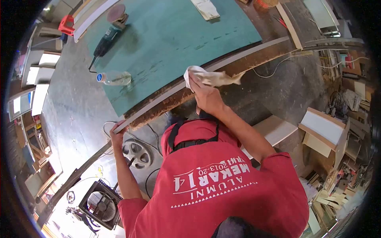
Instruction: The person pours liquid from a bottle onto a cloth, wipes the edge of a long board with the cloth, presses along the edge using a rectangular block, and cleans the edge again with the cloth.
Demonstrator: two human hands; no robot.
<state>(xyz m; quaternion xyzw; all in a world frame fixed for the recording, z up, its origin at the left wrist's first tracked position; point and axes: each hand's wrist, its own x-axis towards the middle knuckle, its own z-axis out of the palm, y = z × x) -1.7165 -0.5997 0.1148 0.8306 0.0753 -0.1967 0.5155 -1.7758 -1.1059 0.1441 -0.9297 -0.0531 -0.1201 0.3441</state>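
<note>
A long narrow pale strip point(158, 99) lies along the near edge of the worktable. My left hand point(117, 134) is closed around the strip's left end, at the table corner. Farther right, a crumpled white cloth point(212, 78) is gripped in my right hand point(209, 98). The cloth rests over the middle of the strip, and its loose end trails to the right. My right fingertips are partly hidden by the cloth.
A green sheet point(170, 43) covers the tabletop. On it are a clear bottle with a blue cap point(115, 78), a corded power tool with a round disc point(109, 37) and a folded pale piece point(205, 8). A fan point(101, 205) and wood pieces point(323, 131) stand around.
</note>
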